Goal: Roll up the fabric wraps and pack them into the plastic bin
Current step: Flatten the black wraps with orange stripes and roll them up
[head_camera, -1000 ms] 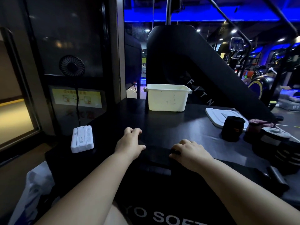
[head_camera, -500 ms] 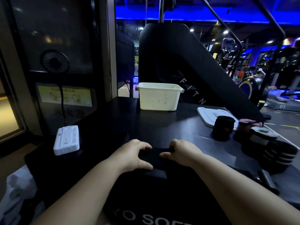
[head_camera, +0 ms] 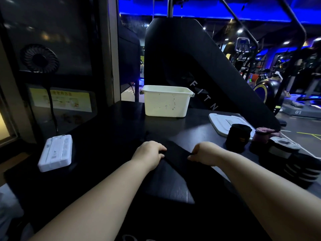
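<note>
My left hand [head_camera: 149, 153] and right hand [head_camera: 205, 153] both pinch the long black fabric wrap [head_camera: 177, 154], which is unrolled in front of me. Finished rolled wraps [head_camera: 238, 138] stand on the right, unpacked. The white rectangular plastic bin [head_camera: 166, 103] sits beyond them; I cannot see its contents.

The white letters "F I T N" are seen running down the slanted black panel [head_camera: 199, 75] in the middle of the frame, the number "01" is printed on a grey machine base [head_camera: 298, 112] at the right edge, and the writing on the yellow poster [head_camera: 60, 101] at the left cannot be read.
</note>
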